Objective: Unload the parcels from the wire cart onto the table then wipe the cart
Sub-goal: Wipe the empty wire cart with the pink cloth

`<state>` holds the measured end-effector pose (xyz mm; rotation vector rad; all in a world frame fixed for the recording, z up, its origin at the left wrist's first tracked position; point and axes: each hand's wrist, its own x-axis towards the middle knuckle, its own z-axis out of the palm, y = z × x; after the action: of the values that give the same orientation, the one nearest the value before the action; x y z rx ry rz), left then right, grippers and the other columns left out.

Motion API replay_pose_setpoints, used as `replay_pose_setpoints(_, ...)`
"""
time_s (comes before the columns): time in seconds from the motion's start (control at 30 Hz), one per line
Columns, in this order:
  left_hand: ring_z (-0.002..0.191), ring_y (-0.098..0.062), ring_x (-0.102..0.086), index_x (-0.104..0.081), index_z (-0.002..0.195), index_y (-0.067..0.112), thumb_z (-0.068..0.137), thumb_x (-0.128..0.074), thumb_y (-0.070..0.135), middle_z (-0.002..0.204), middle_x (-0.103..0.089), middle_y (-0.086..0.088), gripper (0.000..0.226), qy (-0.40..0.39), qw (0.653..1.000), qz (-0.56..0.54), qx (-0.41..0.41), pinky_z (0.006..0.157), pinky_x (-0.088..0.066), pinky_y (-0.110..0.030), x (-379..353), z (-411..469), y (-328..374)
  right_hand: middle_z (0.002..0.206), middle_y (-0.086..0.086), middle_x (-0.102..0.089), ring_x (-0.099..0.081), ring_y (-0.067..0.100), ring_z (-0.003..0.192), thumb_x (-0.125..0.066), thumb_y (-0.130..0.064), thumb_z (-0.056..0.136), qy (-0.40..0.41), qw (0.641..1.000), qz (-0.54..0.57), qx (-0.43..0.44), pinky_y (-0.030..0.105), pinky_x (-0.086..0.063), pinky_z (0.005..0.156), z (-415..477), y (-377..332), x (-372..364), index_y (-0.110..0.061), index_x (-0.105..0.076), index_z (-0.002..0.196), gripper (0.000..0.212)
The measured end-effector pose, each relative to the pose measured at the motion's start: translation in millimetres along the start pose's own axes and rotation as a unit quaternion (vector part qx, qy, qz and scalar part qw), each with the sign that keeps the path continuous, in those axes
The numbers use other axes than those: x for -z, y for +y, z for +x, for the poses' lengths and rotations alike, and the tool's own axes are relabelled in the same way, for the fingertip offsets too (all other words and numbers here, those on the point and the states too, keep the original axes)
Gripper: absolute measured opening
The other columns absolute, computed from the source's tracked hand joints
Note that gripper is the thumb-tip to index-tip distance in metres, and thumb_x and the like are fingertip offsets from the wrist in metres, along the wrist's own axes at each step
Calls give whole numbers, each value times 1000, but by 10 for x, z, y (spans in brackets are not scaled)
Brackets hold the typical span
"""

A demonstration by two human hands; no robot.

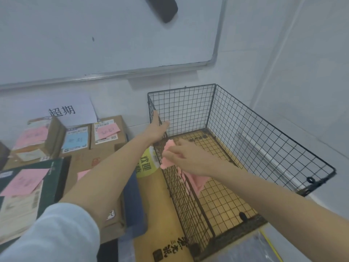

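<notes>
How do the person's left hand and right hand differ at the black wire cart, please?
The left hand grips the top rim of the black wire cart; the right hand pinches a crumpled pink cloth against its side wall, lower down. The left hand reaches farther than the right hand. Both meet the same wall.

Whiteboard [113, 35]: on the wall ahead of me, pale metal frame, one small dark mark on its face.
Eraser [162, 8]: dark, on the whiteboard near its top edge.
Paper sign [62, 108]: white sheet on the wall below the whiteboard, to my left, printed 超期 in black.
Pipe [264, 148]: white, low along the wall to my right.
Cardboard sheet [151, 205]: brown, flat below me, black characters at its near end.
</notes>
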<state>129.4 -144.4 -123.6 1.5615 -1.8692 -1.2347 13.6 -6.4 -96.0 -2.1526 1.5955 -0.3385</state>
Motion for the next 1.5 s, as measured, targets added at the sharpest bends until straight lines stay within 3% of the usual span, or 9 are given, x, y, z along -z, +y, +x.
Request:
replay_pose_setpoints(0.33,105,-36,-63,18,151,23,103,-31,40,119,-60,-8,71,3,999,32,-11,79,-41,-31,-7,55,0,97,-5,-54,-52,8,84,-29,-43,97,-47,996,-78,15,25,-46,80,-597,-99,-15,-19,-64,109,44)
replay_pose_setpoints(0.5,97,-31,-64,18,151,22,102,-32,40,138,-48,-13,72,-5,1000,23,-19,83,-40,-34,3,116,-15,89,-12,-50,-45,0,75,-34,-40,101,-78,994,-69,31,17,-38,71,-993,-112,-19,-21,-64,104,36)
replay_pose_setpoints(0.6,76,-19,-56,17,151,22,102,-32,40,98,-51,8,72,-9,999,20,-25,70,-42,-30,-3,130,-45,87,-16,-49,-47,-5,72,-34,-42,101,-87,992,-64,64,13,-35,65,-1196,-118,-3,-25,-64,103,35)
replay_pose_setpoints(0.73,83,-21,-57,17,152,22,103,-32,39,127,-53,0,72,-5,999,19,-33,68,-41,-27,16,123,-61,81,-16,-49,-51,4,70,-37,-53,97,-85,988,-68,105,23,-43,61,-1301,-126,35,-34,-66,104,35)
replay_pose_setpoints(0.9,63,0,-31,17,152,21,102,-34,41,77,-24,19,73,-1,999,24,-38,57,-30,-19,41,143,-86,83,-15,-50,-48,6,64,-42,-56,96,-86,987,-59,119,26,-41,53,-1343,-114,60,-42,-63,108,28)
replay_pose_setpoints(0.97,79,-10,-53,18,151,24,101,-35,44,105,-49,17,75,-12,999,12,-36,71,-45,-28,19,150,-83,88,-16,-51,-48,4,66,-38,-57,97,-89,987,-70,118,19,-39,54,-1343,-101,54,-43,-60,114,32)
replay_pose_setpoints(1.07,128,-34,-47,20,150,27,99,-37,50,160,-12,-6,80,-26,999,-2,-34,107,-34,-44,3,148,-72,96,-22,-49,-48,-4,67,-36,-53,98,-83,987,-75,113,9,-34,55,-1280,-81,37,-39,-57,120,34)
replay_pose_setpoints(1.4,146,-26,-18,20,150,33,99,-23,55,160,12,5,70,-34,997,-58,-48,112,-33,-46,-14,62,-47,109,-16,-55,-56,0,86,-36,-51,94,-6,997,-42,66,23,-53,76,-612,139,-44,-37,-55,119,33)
replay_pose_setpoints(1.5,145,-24,-18,13,149,41,97,-12,60,161,5,7,61,-30,995,-96,-23,112,-31,-50,22,90,-77,105,-19,-55,-54,-13,82,-40,-44,97,12,994,-27,101,9,-48,67,-284,200,55,-30,-56,120,32)
